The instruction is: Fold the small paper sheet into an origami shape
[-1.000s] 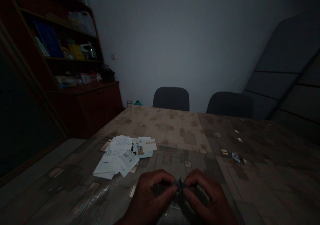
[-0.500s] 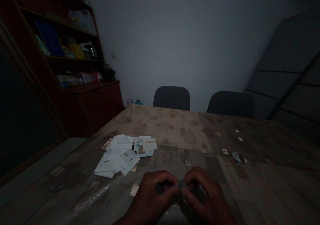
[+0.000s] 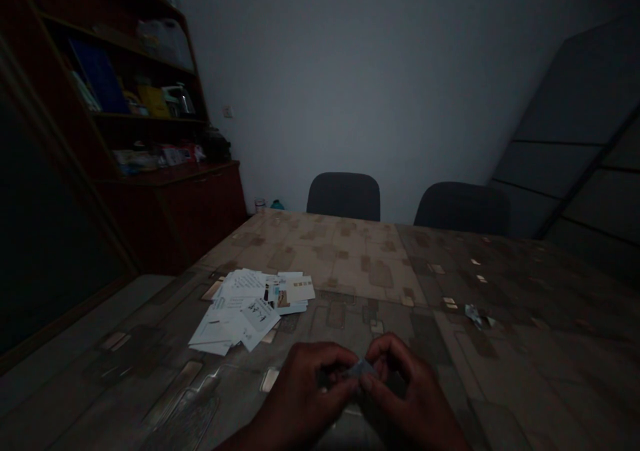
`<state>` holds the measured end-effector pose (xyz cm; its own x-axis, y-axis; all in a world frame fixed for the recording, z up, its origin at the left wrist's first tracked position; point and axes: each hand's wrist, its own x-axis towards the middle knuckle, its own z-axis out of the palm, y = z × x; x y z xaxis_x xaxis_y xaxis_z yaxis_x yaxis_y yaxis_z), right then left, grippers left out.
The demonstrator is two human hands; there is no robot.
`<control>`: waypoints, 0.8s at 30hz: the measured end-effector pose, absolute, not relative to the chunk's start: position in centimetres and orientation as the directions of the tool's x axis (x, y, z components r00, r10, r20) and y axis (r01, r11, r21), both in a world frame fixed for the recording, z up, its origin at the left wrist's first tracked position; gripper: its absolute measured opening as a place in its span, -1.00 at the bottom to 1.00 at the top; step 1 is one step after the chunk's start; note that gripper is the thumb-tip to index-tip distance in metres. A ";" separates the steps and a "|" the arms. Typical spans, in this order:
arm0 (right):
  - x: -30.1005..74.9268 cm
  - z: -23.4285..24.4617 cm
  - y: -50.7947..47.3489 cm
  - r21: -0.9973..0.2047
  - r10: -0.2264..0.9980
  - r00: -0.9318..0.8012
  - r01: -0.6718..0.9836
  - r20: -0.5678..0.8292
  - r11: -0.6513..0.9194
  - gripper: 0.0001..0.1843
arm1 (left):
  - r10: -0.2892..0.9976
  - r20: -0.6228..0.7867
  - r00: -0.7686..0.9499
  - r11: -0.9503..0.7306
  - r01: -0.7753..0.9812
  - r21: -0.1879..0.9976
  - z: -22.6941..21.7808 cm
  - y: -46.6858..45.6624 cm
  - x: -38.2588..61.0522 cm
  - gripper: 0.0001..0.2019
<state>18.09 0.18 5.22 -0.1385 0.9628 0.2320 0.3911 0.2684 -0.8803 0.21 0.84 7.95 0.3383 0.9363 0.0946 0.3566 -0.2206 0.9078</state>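
Biggest thing here is the patterned table (image 3: 350,247), with a messy spread of white cards (image 3: 233,321) on the left side. Then the two hands: left hand (image 3: 305,387) and right hand (image 3: 413,387) are up close to each other at the near side, thumb and forefinger of each pinched nearly closed on the same thing. Way off to the right there's a crumpled scrap (image 3: 473,315) on the tabletop. Smallest is the little grey piece (image 3: 363,367) between the fingertips; too dark to tell what it is. I'd guess it's super light, thin and bendy, maybe tearable, so gentle fingertip grips at opposite edges make sense.
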 end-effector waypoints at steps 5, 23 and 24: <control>17.8 4.7 0.0 -0.893 0.970 -0.156 0.383 0.188 0.235 -0.86 | 0.911 0.139 0.388 -0.290 0.365 0.884 7.2 0.8 -0.1 -0.91; 17.7 3.5 0.1 -0.933 0.974 -0.077 0.278 0.214 0.227 -0.77 | 0.952 0.043 0.304 -0.117 0.227 0.967 5.5 1.3 0.2 -0.83; 17.6 3.7 0.2 -0.920 0.968 -0.091 0.301 0.233 0.249 -0.78 | 0.938 0.099 0.332 -0.202 0.293 0.935 5.7 1.2 0.0 -0.83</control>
